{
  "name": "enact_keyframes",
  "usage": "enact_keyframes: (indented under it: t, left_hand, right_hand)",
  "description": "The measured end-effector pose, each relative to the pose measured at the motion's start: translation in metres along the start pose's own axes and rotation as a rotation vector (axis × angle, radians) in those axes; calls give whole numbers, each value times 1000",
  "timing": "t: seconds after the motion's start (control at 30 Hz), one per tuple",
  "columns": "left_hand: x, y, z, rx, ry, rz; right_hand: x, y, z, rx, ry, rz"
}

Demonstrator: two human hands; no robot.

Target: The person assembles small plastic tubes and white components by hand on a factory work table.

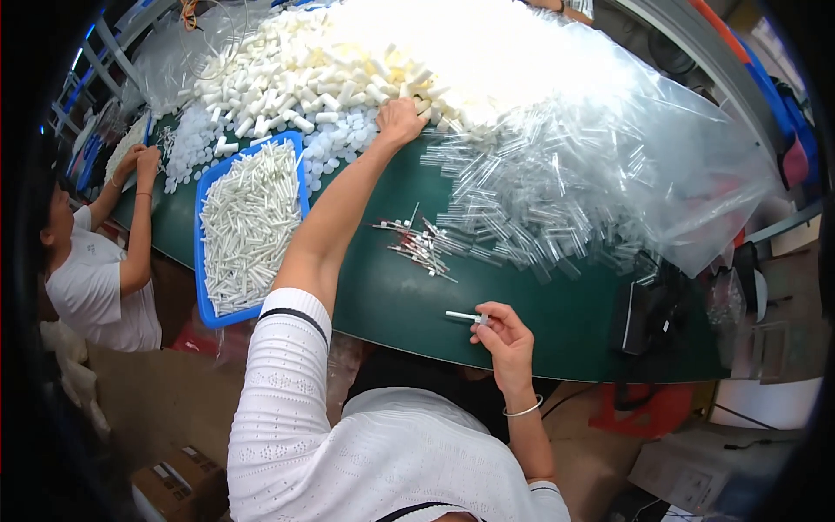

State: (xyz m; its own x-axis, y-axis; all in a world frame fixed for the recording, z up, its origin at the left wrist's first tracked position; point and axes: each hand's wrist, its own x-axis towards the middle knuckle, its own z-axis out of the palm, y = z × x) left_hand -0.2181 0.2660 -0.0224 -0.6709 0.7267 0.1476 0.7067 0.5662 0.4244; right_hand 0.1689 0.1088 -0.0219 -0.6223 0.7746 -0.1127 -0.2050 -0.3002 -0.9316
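Observation:
My left hand (400, 120) reaches far over the table to the near edge of a heap of short white cylinders (335, 83). Its fingers are curled in among them, and what they grip, if anything, is hidden. Close to the table's front edge, my right hand (504, 335) pinches a thin white stick (461, 315) with a translucent round piece at its finger end. The stick points left. Translucent discs (344, 137) lie left of my left hand. Below it are small thin parts with white and dark red bits (422, 246).
A blue tray (206, 300) full of thin white sticks (248, 230) stands under my left forearm's side. Clear tubes (539, 183) pile up at right beside a plastic bag (696, 174). A black box-like item (639, 313) sits at the right end. A co-worker (104, 270) works at far left.

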Motion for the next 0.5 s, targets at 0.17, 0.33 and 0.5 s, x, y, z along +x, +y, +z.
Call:
enact_keyframes:
  t: [0.17,0.33,0.5]
  left_hand:
    - [3,-20,-1,74,89,47]
    - [-75,-25,-90,91,-27,341]
    - [-250,11,-108,-378,-381,570]
  right_hand:
    - [-8,-4,-5,30,-2,57]
    - [4,-9,-24,113,32,-29]
    - [17,-13,7,408,-44,21]
